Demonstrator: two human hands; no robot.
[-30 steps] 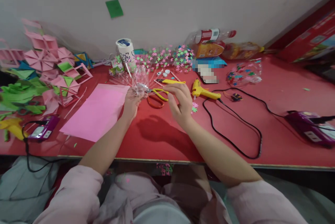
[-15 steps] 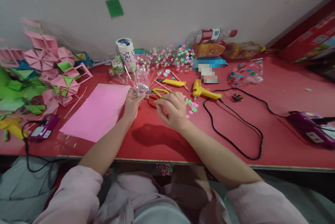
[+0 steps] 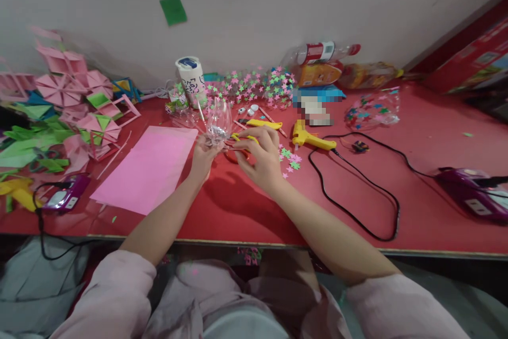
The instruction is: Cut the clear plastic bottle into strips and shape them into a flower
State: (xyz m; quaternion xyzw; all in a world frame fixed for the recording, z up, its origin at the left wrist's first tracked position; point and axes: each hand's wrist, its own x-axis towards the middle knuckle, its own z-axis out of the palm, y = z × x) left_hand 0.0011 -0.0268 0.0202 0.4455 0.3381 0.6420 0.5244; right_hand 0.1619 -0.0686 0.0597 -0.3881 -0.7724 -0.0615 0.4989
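Note:
My left hand (image 3: 205, 156) is closed on a piece of clear plastic cut into strips (image 3: 218, 119), which looks like part of a bottle; the strips fan upward. My right hand (image 3: 262, 156) reaches in from the right, its fingertips at a thin strip on the plastic's near side. How firmly they pinch it is hard to see. Partly hidden under the right fingers lie yellow-handled pliers (image 3: 253, 139) and a red-handled tool (image 3: 240, 158). A yellow utility knife (image 3: 265, 125) rests just beyond them.
Pink paper (image 3: 146, 170) lies left of my hands, with folded paper shapes (image 3: 63, 90) behind it. Rightward are loose paper stars (image 3: 291, 158), a yellow glue gun (image 3: 311, 139) with a looping black cord, and a purple power strip (image 3: 472, 193). A white canister (image 3: 192, 82) and bottles (image 3: 323, 53) stand or lie behind.
My right hand has moved slightly left, and its fingers have stretched out to the plastic. The plastic in my left hand has turned more upright.

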